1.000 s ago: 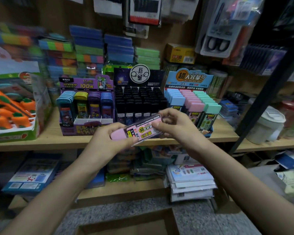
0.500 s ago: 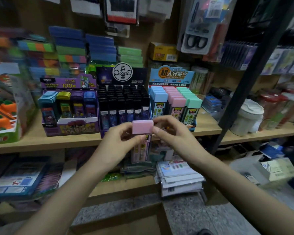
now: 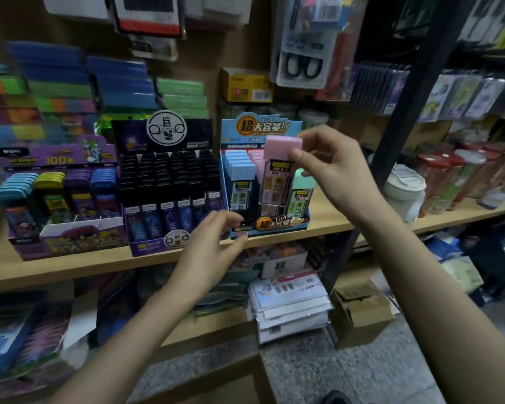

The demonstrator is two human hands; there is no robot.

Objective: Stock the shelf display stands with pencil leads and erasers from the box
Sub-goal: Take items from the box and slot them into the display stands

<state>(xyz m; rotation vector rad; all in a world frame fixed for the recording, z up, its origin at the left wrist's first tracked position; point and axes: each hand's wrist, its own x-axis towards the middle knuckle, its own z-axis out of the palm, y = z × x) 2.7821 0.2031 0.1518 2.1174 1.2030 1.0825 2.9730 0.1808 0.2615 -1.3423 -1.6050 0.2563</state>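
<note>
My right hand (image 3: pixel 337 167) pinches the pink cap of a tall pink lead case (image 3: pixel 278 170), which stands upright over the middle pink row of the blue display stand (image 3: pixel 274 224). That stand holds blue, pink and green cases in rows. My left hand (image 3: pixel 213 243) hovers with relaxed fingers just in front of the shelf edge, below the stand's left corner, holding nothing. Left of it stand a black display of dark lead cases (image 3: pixel 169 188) and a purple display stand (image 3: pixel 62 196) with coloured cases.
The wooden shelf (image 3: pixel 105 263) carries the stands. A white lidded cup (image 3: pixel 403 191) and jars stand to the right behind a black upright post (image 3: pixel 403 118). A small cardboard box (image 3: pixel 359 310) sits on the floor; stacked packets fill the lower shelf.
My right hand has carried the pink case up and right to the blue stand. My left hand has let go of it and dropped toward the shelf edge.
</note>
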